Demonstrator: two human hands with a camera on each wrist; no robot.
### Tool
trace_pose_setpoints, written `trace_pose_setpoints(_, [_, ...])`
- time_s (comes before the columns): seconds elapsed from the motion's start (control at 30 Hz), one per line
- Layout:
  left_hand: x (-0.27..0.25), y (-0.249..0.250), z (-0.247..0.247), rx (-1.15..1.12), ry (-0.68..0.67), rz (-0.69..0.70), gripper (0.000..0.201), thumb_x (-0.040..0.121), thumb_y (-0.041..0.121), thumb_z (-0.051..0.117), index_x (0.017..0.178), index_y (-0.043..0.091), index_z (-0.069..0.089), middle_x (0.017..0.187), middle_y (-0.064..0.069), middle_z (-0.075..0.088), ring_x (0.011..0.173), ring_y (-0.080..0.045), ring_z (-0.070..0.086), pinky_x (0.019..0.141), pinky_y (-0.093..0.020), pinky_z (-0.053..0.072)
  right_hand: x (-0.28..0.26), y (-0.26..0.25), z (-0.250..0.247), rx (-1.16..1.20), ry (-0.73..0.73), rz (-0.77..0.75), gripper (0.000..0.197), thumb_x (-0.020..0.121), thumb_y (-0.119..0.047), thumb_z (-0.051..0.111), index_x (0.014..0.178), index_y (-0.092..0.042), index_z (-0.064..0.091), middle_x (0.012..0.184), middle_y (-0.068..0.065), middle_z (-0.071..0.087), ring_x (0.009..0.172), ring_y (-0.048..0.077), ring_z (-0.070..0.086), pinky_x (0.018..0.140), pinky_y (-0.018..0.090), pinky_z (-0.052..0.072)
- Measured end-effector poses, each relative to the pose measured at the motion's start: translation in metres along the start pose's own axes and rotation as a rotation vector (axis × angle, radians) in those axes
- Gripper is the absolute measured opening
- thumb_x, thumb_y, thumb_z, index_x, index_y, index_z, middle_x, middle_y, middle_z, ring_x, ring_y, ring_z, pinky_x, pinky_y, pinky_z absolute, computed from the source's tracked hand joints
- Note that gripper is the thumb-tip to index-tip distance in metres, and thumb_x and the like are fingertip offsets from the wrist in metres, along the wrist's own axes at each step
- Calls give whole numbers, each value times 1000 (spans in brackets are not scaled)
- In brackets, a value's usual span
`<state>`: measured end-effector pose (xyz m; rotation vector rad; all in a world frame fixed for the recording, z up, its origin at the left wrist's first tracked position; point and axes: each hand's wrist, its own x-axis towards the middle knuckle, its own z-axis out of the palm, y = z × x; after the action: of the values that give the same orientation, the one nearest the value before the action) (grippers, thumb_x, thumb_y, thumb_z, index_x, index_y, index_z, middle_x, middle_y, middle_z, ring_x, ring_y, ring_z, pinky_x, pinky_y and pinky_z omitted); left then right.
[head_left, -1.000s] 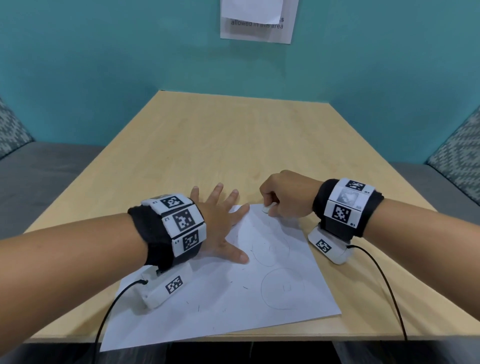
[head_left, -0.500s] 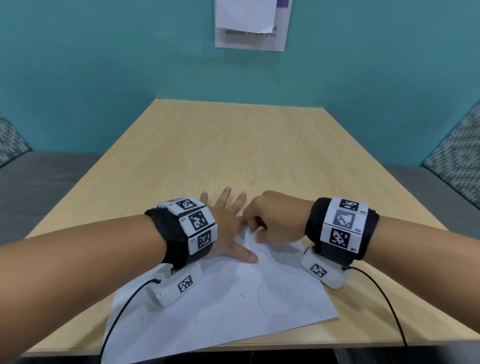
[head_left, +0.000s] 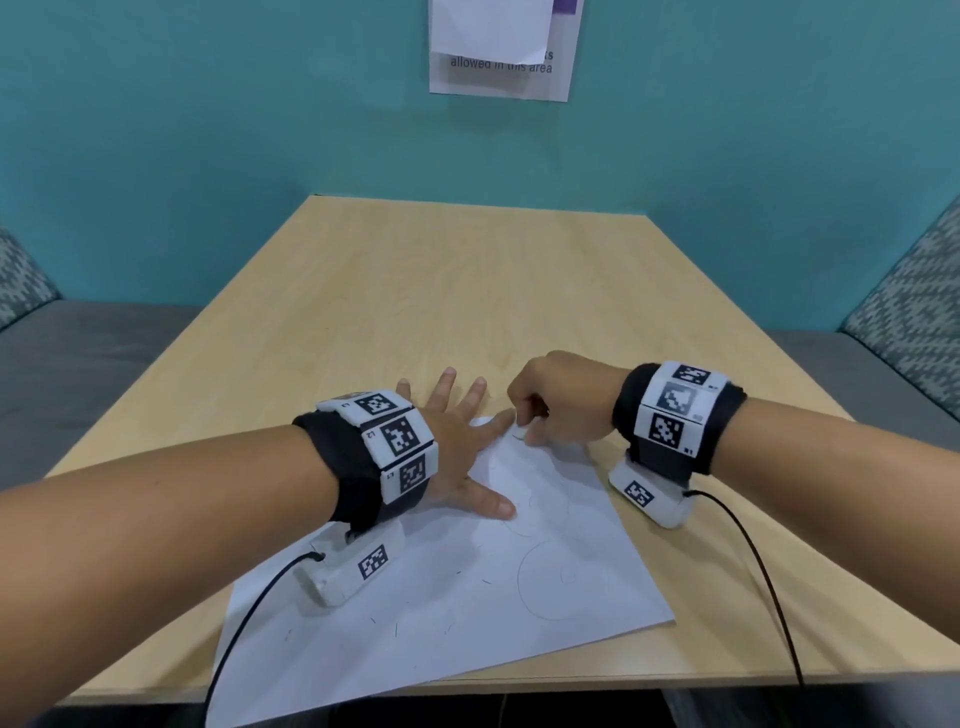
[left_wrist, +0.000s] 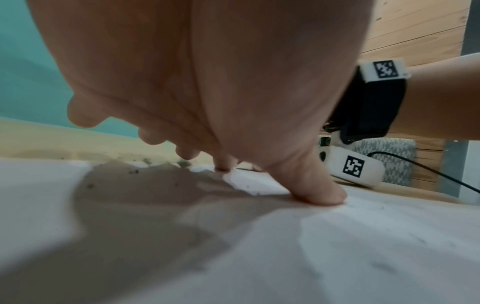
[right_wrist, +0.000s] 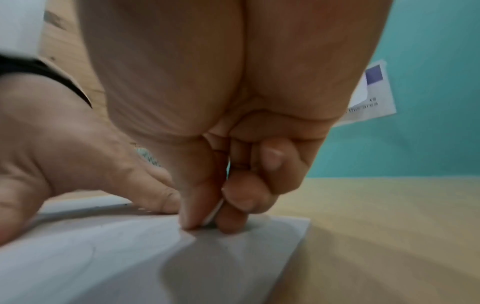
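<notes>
A white sheet of paper (head_left: 441, 613) with faint pencil circles lies at the near edge of the wooden table (head_left: 467, 291). My left hand (head_left: 467, 452) lies flat with spread fingers and presses the sheet's far left part; its thumb (left_wrist: 317, 193) is down on the paper (left_wrist: 259, 257). My right hand (head_left: 522, 423) is curled at the sheet's far corner, beside the left index fingertip. It pinches a small thin white object (right_wrist: 214, 212), perhaps an eraser, between thumb and fingers, and the object's lower end touches the paper (right_wrist: 103, 267).
A teal wall closes off the table's far side, with a paper notice (head_left: 501, 52) stuck on it. Grey benches with patterned cushions (head_left: 914, 322) flank the table. Black cables (head_left: 769, 587) trail from both wrist cameras over the near edge.
My right hand has shifted slightly left, closer to the left index fingertip, still pinching the white object. The left hand stays pressed on the paper.
</notes>
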<state>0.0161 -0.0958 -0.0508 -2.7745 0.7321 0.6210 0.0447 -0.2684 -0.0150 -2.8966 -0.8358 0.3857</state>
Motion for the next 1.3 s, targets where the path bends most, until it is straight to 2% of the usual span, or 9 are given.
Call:
trace_pose_setpoints(0.17, [1, -3, -1, -17, -4, 13, 104, 75, 89, 39, 153, 44, -14, 161, -2, -32, 144, -34, -33, 112, -71, -6, -4, -14, 9, 4, -84, -74, 6, 77, -18, 70, 78, -17, 65, 67, -8, 58, 63, 14, 53, 61, 25, 45])
trace_pose_setpoints(0.3, [4, -3, 3, -1, -1, 0, 110, 73, 91, 37, 151, 42, -22, 160, -1, -32, 144, -33, -33, 111, -72, -7, 6, 13, -5, 2, 20, 78, 6, 77, -17, 69, 75, -14, 64, 70, -3, 63, 68, 19, 57, 63, 30, 47])
trace_pose_setpoints(0.47, [5, -4, 2, -19, -5, 9, 110, 73, 90, 39, 149, 44, -25, 160, 0, -32, 144, -33, -34, 111, -71, -8, 1, 1, 6, 2, -8, -4, 12, 77, -13, 66, 69, -18, 58, 60, -8, 54, 56, 10, 48, 57, 25, 42])
trace_pose_setpoints(0.63, [4, -3, 3, -5, 0, 4, 110, 72, 91, 37, 151, 42, -22, 161, -1, -31, 145, -34, -33, 111, -72, -7, 6, 14, -5, -39, 15, 63, 11, 78, -16, 67, 71, -18, 60, 65, -6, 58, 66, 18, 54, 63, 30, 46])
trace_pose_setpoints(0.8, [4, -3, 1, 3, -3, 1, 107, 73, 91, 37, 152, 43, -19, 161, -2, -30, 145, -34, -32, 111, -72, -6, -6, -7, 12, 0, -3, -62, 6, 77, -13, 64, 73, -15, 61, 58, -10, 50, 54, 7, 45, 56, 25, 40])
trace_pose_setpoints(0.93, [2, -4, 1, 5, -4, 2, 110, 73, 91, 38, 152, 42, -21, 160, -1, -32, 145, -33, -33, 111, -71, -8, -4, 11, 1, -17, 7, 39, 6, 79, -17, 68, 77, -17, 62, 70, -4, 60, 66, 17, 54, 65, 31, 48])
trace_pose_setpoints(1.13, [15, 2, -6, 20, 46, 68, 108, 75, 89, 40, 154, 41, -16, 160, 1, -33, 144, -33, -34, 111, -72, -7, -2, 13, 3, -16, 25, 73, 16, 78, -15, 65, 67, -21, 55, 64, -5, 55, 64, 19, 53, 62, 32, 48])
trace_pose_setpoints(1.23, [16, 4, -5, -6, 52, 74, 103, 76, 88, 39, 153, 44, -15, 162, 1, -28, 146, -34, -30, 111, -71, -5, -7, 11, 3, -1, 21, 66, 12, 79, -16, 68, 71, -19, 58, 63, -7, 54, 63, 18, 52, 60, 29, 44])
trace_pose_setpoints(1.3, [16, 4, -3, -14, 44, 79, 99, 77, 88, 38, 155, 46, -5, 163, 0, -26, 146, -35, -29, 112, -72, -3, -17, 0, 9, 13, -19, -15, 4, 79, -17, 67, 78, -15, 64, 63, -8, 55, 60, 13, 51, 60, 26, 44])
